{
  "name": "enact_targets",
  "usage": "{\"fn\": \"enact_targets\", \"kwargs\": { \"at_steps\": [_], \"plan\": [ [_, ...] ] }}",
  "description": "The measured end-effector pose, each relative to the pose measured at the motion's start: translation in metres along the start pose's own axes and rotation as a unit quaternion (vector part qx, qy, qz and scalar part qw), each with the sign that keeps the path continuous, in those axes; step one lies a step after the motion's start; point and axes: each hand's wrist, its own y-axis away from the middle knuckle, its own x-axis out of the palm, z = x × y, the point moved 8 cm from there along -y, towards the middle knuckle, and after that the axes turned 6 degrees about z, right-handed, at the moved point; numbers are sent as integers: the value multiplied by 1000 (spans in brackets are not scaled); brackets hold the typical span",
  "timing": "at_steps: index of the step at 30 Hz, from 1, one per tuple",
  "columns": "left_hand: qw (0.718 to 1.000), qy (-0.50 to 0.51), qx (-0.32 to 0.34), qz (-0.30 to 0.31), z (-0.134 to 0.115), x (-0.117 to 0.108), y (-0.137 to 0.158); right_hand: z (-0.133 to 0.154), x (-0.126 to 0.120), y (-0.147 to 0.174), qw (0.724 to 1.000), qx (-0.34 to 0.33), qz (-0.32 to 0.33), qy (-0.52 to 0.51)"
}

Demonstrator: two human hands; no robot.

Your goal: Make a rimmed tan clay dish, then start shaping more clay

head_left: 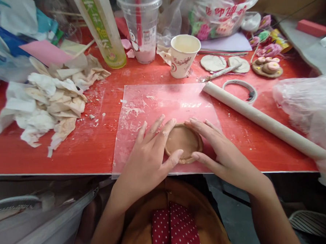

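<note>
from here i see the round clay dish squarely between left hand and right hand, both loosely spread, fingertips touching its rim.

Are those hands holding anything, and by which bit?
Nothing is clasped: the left hand and right hand, both open, just touch the rim of the brown dish from either side.
</note>
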Motion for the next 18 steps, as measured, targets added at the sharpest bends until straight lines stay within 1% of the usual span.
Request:
{"fn": "enact_targets", "kwargs": {
  "at_steps": [2, 7, 18],
  "plan": [
    [1000, 6, 2, 7, 0, 0, -3, -1, -1, -2, 1000, -2, -3, -9],
    [1000, 8, 5, 21, -1, 1, -6, -2, 3, -9, 1000, -9, 15, 4],
    [1000, 5, 14, 14, -4, 2, -7, 0, 4, -9, 999, -17, 14, 28]
  ]
}}
